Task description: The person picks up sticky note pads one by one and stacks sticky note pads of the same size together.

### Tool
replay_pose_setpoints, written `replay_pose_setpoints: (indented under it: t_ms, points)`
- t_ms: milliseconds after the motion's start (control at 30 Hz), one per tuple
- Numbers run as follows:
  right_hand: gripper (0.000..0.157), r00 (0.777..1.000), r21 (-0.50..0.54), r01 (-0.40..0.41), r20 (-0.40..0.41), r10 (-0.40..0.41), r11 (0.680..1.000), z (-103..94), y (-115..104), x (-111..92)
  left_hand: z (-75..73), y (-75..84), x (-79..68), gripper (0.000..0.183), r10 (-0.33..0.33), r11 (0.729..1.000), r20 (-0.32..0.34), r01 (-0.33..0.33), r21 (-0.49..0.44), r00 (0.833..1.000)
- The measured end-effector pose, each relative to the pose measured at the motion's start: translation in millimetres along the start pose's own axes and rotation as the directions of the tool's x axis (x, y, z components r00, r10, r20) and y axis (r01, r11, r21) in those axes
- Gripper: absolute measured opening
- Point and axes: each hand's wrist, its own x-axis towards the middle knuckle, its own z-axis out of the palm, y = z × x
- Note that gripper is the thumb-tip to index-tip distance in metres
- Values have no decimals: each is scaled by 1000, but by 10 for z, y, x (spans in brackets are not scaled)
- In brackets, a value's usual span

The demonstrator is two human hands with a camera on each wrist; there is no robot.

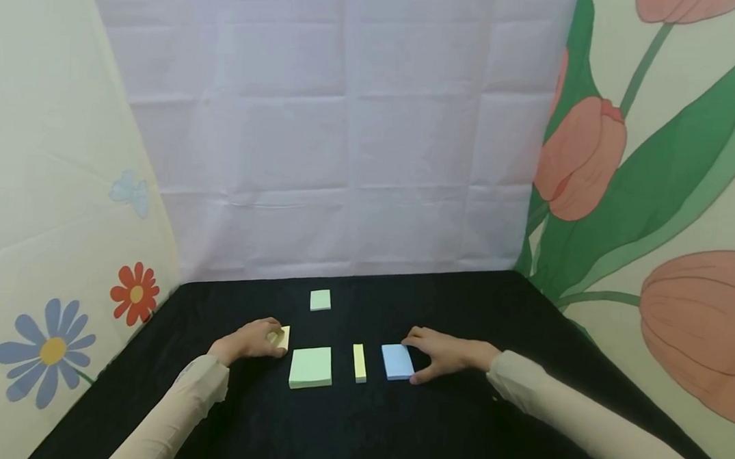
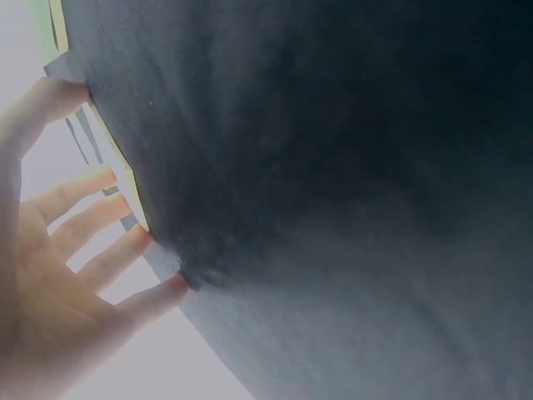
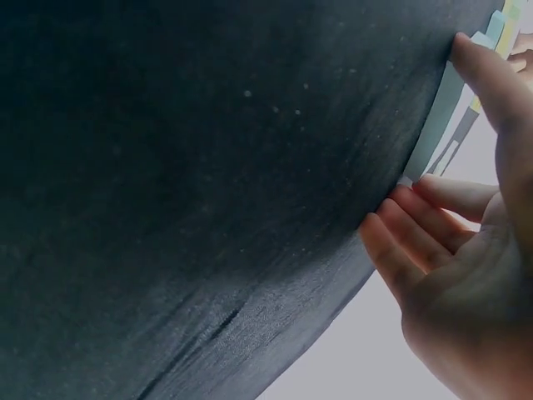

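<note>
My left hand (image 1: pixel 253 337) holds a small pale yellow sticky note pad (image 1: pixel 284 338) by its edges and partly hides it. In the left wrist view, the thumb is at one end of that pad and the fingers spread along the other. On the right, my right hand (image 1: pixel 445 351) spans a blue sticky note pad (image 1: pixel 396 362), thumb at its near corner and fingertips at its far edge. Both pads lie flat on the black table. Between the hands are a large light green pad (image 1: pixel 311 367) and a narrow yellow strip pad (image 1: pixel 360 361).
Farther back on the black cloth (image 1: pixel 389 306) lies a small pale green pad (image 1: pixel 320 299). A white sheet (image 1: pixel 347 133) hangs behind the table, with flower-printed cloths (image 1: pixel 592 157) along both sides.
</note>
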Motion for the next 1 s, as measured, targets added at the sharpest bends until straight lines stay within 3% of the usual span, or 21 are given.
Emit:
replay_pose_setpoints:
  t_ms: [467, 500, 567, 700, 733, 1000]
  points:
    - [73, 999, 24, -50, 23, 49, 998, -14, 6, 63, -56, -102, -24, 58, 72, 997, 41, -71, -11, 997]
    - [74, 999, 29, -34, 12, 34, 999, 59, 129, 102, -62, -103, -20, 57, 81, 997, 46, -81, -10, 996]
    - [74, 1000, 29, -27, 11, 26, 999, 55, 126, 105, -74, -107, -14, 56, 91, 996, 50, -90, -9, 995]
    - [75, 1000, 17, -13, 10, 13, 1000, 60, 114, 112, -75, -117, -17, 55, 100, 995, 40, -101, 11, 994]
    - [73, 999, 13, -31, 22, 31, 999, -12, -15, 72, -71, -121, -18, 55, 100, 995, 34, -101, 16, 994]
    - [73, 998, 10, -51, 23, 51, 999, -46, -38, 52, -83, -91, -18, 51, 90, 996, -3, -90, 25, 996]
